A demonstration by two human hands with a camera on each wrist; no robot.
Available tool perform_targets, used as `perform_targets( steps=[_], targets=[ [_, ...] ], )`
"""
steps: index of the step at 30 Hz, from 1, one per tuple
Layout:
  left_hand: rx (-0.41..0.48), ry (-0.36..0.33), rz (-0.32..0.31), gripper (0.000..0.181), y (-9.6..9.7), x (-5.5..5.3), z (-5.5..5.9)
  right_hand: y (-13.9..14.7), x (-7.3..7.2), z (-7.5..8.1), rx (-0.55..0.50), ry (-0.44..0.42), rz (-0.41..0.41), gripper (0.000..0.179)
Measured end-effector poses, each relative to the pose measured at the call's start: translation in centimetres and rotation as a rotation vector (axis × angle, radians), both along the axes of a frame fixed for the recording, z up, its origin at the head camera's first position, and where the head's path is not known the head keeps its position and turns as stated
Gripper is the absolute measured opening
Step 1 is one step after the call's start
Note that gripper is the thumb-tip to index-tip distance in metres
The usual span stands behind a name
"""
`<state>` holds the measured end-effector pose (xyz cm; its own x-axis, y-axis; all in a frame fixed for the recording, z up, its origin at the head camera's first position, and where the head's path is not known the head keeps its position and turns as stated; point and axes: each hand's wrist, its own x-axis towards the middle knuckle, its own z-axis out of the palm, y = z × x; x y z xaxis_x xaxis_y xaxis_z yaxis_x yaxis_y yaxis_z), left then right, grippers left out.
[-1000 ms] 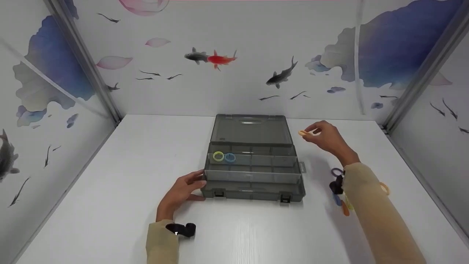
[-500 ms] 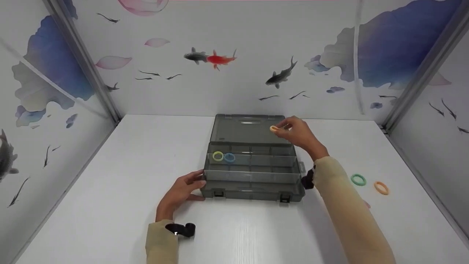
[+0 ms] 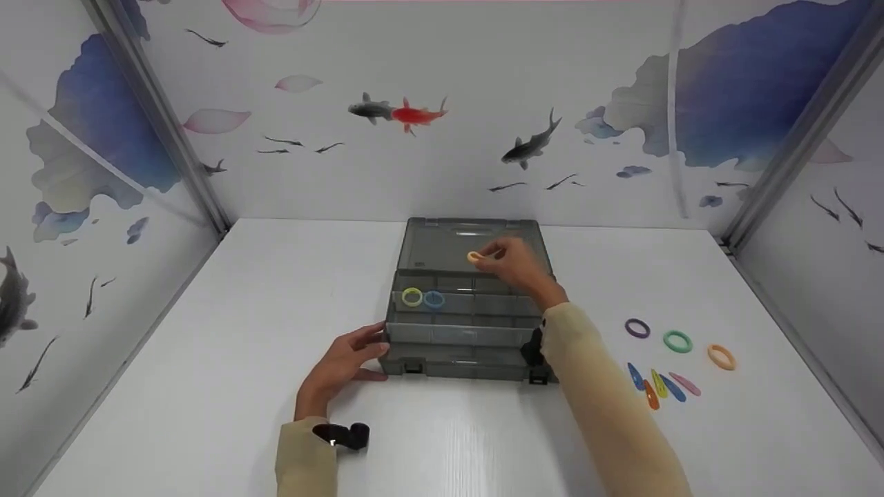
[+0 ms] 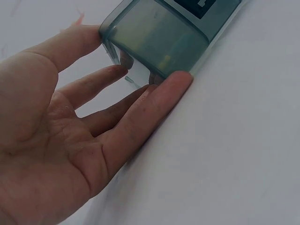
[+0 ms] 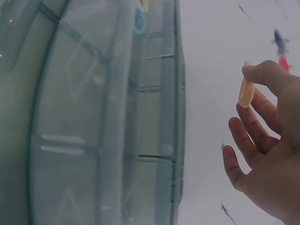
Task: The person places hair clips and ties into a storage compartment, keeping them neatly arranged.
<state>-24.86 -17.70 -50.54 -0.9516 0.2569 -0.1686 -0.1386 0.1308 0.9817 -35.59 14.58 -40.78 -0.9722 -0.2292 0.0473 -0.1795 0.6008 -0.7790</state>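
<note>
A pale orange hair tie [image 3: 474, 257] is pinched between the thumb and forefinger of my right hand [image 3: 514, 266], over the lid end of a grey see-through storage box [image 3: 442, 351]. In the right wrist view the hair tie [image 5: 246, 86] appears edge-on at the fingertips, the other fingers loosely bent. My left hand [image 3: 342, 359] rests against the box's front left corner. Its fairly straight fingers touch the wall there, as the left wrist view shows of the box [image 4: 159, 37]. A yellow hair tie [image 3: 411, 297] and a blue hair tie [image 3: 434, 299] sit side by side in the back left compartments.
On the table to the right lie a purple hair tie [image 3: 637, 328], a green hair tie [image 3: 677, 341] and an orange hair tie [image 3: 722, 357]. Several coloured snap hair clips [image 3: 659, 384] lie in front of them. The box's lid [image 3: 442, 241] is folded back toward the rear wall.
My right hand has carried the pale orange hair tie leftward from beside the box to over its lid. The ties and clips on the right are uncovered. My left hand stays at the corner.
</note>
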Motion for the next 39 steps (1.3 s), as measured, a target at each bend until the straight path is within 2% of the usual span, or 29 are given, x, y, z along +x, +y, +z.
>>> perform_targets(
  steps=[8, 19, 23, 29, 33, 39],
  targets=[
    [-0.001, -0.011, -0.001, 0.065, 0.0, 0.0, -0.1, -1.6, -0.1, -1.9, 0.058, -0.024, 0.011, 0.034],
    [-0.005, -0.01, -0.005, 0.068, -0.1, 0.1, -0.1, -3.4, 0.2, -2.5, 0.052, -0.031, 0.047, 0.031],
    [0.001, -0.009, -0.003, 0.067, -0.2, 0.1, -0.1, -3.7, 0.2, -2.6, 0.058, -0.046, 0.049, 0.039],
    [0.01, -0.007, -0.023, 0.067, 0.0, -0.1, -0.2, -3.4, 0.3, -2.2, 0.113, -0.061, 0.066, 0.058],
    [0.011, -0.012, -0.024, 0.067, -0.1, -0.2, -0.2, -3.1, 0.3, -1.4, 0.107, -0.048, 0.077, 0.056],
    [0.014, -0.015, -0.015, 0.066, -0.3, 0.0, -0.2, -2.6, 0.8, -0.4, 0.11, 0.031, 0.085, 0.049]
  ],
)
